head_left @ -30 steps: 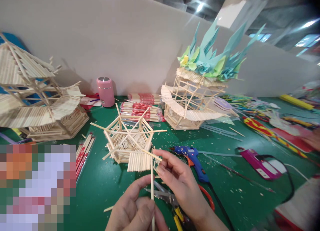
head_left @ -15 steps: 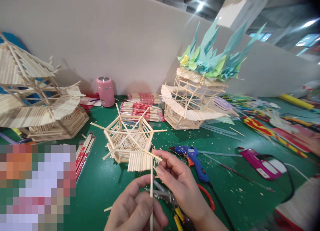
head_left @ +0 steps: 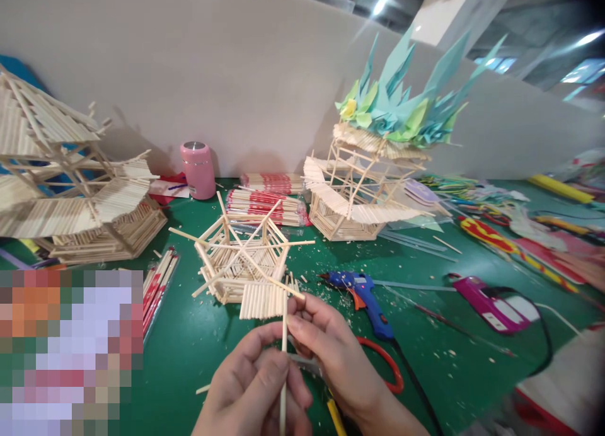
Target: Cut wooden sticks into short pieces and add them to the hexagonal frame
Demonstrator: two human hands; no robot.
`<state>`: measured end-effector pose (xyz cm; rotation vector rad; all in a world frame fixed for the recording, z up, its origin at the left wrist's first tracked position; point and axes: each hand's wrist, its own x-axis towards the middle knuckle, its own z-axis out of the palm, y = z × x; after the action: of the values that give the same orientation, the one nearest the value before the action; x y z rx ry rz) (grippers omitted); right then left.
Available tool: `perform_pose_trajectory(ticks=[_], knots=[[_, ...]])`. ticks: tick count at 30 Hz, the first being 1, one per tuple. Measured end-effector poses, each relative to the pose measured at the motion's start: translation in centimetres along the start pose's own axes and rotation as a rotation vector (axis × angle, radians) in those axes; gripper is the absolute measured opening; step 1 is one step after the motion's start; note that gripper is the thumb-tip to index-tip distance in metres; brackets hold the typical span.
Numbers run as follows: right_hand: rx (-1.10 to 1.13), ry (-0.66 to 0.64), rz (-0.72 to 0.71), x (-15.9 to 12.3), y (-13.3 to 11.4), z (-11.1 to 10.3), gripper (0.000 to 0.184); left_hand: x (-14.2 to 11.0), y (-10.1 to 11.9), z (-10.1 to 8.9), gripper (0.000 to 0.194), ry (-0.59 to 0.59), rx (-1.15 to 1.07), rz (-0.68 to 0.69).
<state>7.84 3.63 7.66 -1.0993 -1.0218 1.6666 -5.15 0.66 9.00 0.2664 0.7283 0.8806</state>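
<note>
In front of the frame (head_left: 243, 253), the left hand (head_left: 250, 385) has its thumb and fingers pinching a thin stick (head_left: 284, 338), apparently low down so the upper part is left free near the row of short sticks (head_left: 258, 302) on the frame. The right hand (head_left: 331, 348) has its fingers bent beside that upper part, perhaps to steady it; whether they pinch it I cannot tell. Right of the frame, the glue gun (head_left: 352, 283) lies on the tabletop (head_left: 179, 360), likely for easy reach. The stick is pale and straight; the frame looks open and six-sided, topped with crossed sticks whose ends jut out.
</note>
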Motion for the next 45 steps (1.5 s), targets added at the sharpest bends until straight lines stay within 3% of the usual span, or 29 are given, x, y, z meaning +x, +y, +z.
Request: perform_pose_trajectory(ticks=[6,13,28,36,41,45], knots=[[0.108,-0.003,0.059,0.2,0.3,0.1,0.028,0.4,-0.5,0.0,0.010,-0.087,-0.079,0.049],[0.220,-0.052,0.162,0.4,0.7,0.1,0.029,0.7,-0.4,0.1,0.011,-0.091,-0.057,0.060],[0.407,-0.125,0.189,0.0,0.8,0.5,0.020,0.8,-0.8,-0.3,0.011,-0.070,-0.034,0.066],[0.295,-0.064,0.062,-1.8,0.5,0.7,0.020,-0.3,-0.5,0.4,0.025,0.044,0.078,0.008],[0.330,-0.153,-0.012,-2.3,-0.3,0.6,0.014,-0.4,0.0,1.3,0.028,0.023,0.100,-0.014],[0.246,-0.111,-0.076,-2.4,-1.4,0.3,0.016,-0.7,0.7,1.9,0.022,0.005,0.132,-0.002]])
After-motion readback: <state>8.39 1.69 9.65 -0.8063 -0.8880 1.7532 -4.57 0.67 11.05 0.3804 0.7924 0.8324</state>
